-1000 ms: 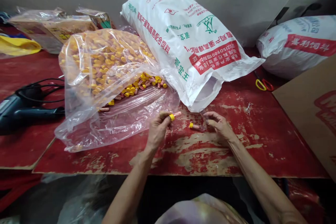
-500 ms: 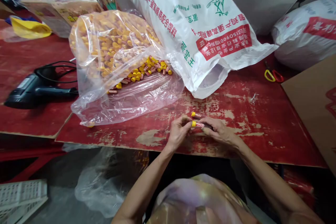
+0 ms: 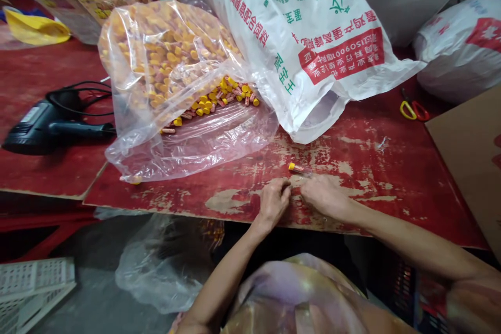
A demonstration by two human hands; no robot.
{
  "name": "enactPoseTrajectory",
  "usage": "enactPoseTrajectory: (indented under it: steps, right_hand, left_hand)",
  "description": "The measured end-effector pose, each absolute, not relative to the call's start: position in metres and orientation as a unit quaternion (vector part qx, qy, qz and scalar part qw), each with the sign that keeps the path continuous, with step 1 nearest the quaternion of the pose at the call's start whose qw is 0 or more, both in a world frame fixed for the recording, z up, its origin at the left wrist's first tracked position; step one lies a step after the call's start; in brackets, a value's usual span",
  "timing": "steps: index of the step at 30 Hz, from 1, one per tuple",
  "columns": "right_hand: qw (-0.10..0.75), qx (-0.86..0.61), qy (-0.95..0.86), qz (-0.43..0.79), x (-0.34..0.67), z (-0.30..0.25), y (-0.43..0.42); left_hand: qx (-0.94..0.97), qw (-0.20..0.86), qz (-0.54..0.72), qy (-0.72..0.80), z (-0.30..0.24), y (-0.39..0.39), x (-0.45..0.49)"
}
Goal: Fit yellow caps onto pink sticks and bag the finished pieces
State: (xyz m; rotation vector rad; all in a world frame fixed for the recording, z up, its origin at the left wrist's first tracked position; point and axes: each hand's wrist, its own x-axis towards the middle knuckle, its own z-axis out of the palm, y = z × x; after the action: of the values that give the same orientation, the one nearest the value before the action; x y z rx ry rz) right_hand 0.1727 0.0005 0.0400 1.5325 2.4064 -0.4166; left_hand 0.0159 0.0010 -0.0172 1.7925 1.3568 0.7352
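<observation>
My left hand (image 3: pixel 275 199) is closed just above the worn red tabletop, its thumb against curled fingers, and whatever it may hold is hidden. Close by on its right, my right hand (image 3: pixel 324 197) is also closed, knuckles up, its grip out of sight. A small clear tube with a yellow cap (image 3: pixel 296 168) and reddish-pink contents lies just beyond my hands, its far end by the right knuckles. Further off, a large clear plastic bag (image 3: pixel 188 156) lies with its mouth toward me. Many yellow-capped tubes (image 3: pixel 211 102) fill it and show at its opening.
A printed white woven sack (image 3: pixel 270 15) leans behind the bag. To the left lies a dark heat gun (image 3: pixel 50 128) with a cord. Yellow-and-red-handled scissors (image 3: pixel 414 109) rest at right, near a cardboard box (image 3: pixel 469 135) and another white sack (image 3: pixel 457 57).
The yellow-capped tube between my hands has gone from sight. Both hands have curled closed, and the other tube still lies beyond them. The camera view has shifted slightly.
</observation>
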Motion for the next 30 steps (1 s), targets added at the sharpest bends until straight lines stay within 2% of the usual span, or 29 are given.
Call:
enactPoseTrajectory:
  steps: [4,8,10,14,16,21,24,27,30]
  right_hand:
    - [0.138,0.508,0.840,-0.132,0.164,0.031,0.001]
    - [0.128,0.506,0.842,-0.137,0.175,0.025,0.002]
    - [0.085,0.515,0.838,-0.158,0.190,0.025,0.007]
    - [-0.080,0.597,0.787,-0.131,0.219,0.024,0.024]
    - [-0.129,0.623,0.765,-0.100,0.226,0.016,0.035]
    - [-0.167,0.599,0.777,-0.096,0.220,-0.008,0.054]
    - [-0.223,0.588,0.769,-0.118,0.223,-0.009,0.061]
    - [-0.287,0.645,0.699,-0.112,0.235,0.003,0.079]
    - [-0.275,0.718,0.630,-0.106,0.245,0.017,0.113]
  left_hand:
    - [0.651,0.407,0.339,0.543,-0.011,0.007,0.008]
    - [0.639,0.374,0.405,0.536,0.006,0.028,-0.004]
    - [0.632,0.337,0.436,0.546,0.014,0.047,-0.016]
    - [0.614,0.222,0.458,0.604,0.019,0.105,-0.047]
    - [0.620,0.148,0.421,0.646,0.016,0.140,-0.058]
    - [0.668,-0.010,0.220,0.711,0.007,0.225,-0.072]
    - [0.699,-0.018,0.179,0.692,0.004,0.262,-0.072]
    - [0.727,-0.019,0.147,0.671,0.001,0.284,-0.072]
    - [0.735,-0.039,0.122,0.665,-0.003,0.291,-0.072]
